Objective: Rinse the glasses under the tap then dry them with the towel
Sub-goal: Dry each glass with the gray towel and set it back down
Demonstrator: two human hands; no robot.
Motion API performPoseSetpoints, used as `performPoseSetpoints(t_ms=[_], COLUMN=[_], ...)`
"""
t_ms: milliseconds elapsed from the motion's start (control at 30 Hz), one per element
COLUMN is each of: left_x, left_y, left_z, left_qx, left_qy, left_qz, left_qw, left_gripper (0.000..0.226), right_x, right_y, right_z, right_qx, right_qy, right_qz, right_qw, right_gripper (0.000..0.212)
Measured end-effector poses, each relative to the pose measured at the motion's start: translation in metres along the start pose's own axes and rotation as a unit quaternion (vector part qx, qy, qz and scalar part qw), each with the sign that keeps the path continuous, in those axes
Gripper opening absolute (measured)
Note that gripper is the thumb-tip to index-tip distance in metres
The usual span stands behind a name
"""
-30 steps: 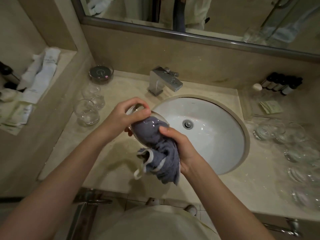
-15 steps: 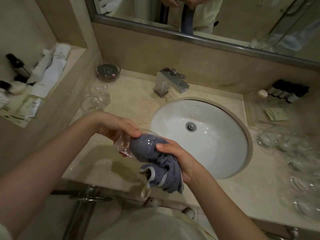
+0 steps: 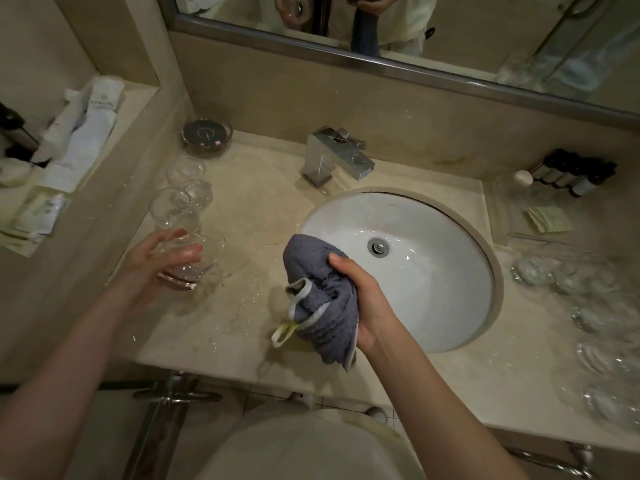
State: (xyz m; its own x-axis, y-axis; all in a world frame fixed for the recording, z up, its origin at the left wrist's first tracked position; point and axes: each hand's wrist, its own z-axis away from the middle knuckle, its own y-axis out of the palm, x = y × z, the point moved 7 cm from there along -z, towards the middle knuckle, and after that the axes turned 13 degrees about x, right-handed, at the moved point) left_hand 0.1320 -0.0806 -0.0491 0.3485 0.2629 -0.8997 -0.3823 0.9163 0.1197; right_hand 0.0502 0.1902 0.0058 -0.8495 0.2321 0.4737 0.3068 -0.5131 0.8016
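Overhead, the head view showed the left hand (image 3: 162, 261) with its fingers spread loosely round a clear glass (image 3: 188, 263) at the counter (image 3: 249, 209); whether the glass stood on the stone or hung just above it could not be told. Two more glasses (image 3: 181, 194) stood just behind it. The right hand (image 3: 360, 299) gripped the bunched grey towel (image 3: 320, 299) over the near rim of the sink (image 3: 450, 271). More glasses (image 3: 595, 306), blurred, crowded the right side. Water beaded the counter, so a slack grip risked the glass sliding or knocking its neighbours, and wet fingers might smear it.
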Motion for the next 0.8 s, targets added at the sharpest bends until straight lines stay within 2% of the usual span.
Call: performPoseSetpoints(t_ms=[100,267,400,567,800], left_x=[0.011,0.008,0.008,0.010,0.008], left_y=[-0.021,-0.026,-0.031,-0.038,-0.043], left_z=[-0.003,-0.002,-0.006,-0.015,-0.027], left_qx=[-0.079,-0.135,-0.196,-0.209,-0.196], left_qy=[0.029,0.062,0.060,0.051,0.039], left_qz=[0.016,-0.050,-0.122,-0.190,-0.240], left_qw=[0.996,0.988,0.971,0.958,0.950], left_gripper=[0.047,0.078,0.075,0.094,0.106], right_x=[-0.005,-0.015,-0.022,-0.029,-0.035], right_y=[-0.006,-0.013,-0.015,-0.021,-0.022], right_z=[-0.004,-0.011,-0.016,-0.019,-0.022], right_qx=[-0.019,-0.047,-0.051,-0.062,-0.055], right_qy=[-0.001,0.016,0.031,0.029,0.020], right_qz=[0.010,0.021,0.023,0.016,0.012], right_qw=[1.000,0.999,0.998,0.998,0.998], right_gripper=[0.032,0.028,0.030,0.026,0.025])
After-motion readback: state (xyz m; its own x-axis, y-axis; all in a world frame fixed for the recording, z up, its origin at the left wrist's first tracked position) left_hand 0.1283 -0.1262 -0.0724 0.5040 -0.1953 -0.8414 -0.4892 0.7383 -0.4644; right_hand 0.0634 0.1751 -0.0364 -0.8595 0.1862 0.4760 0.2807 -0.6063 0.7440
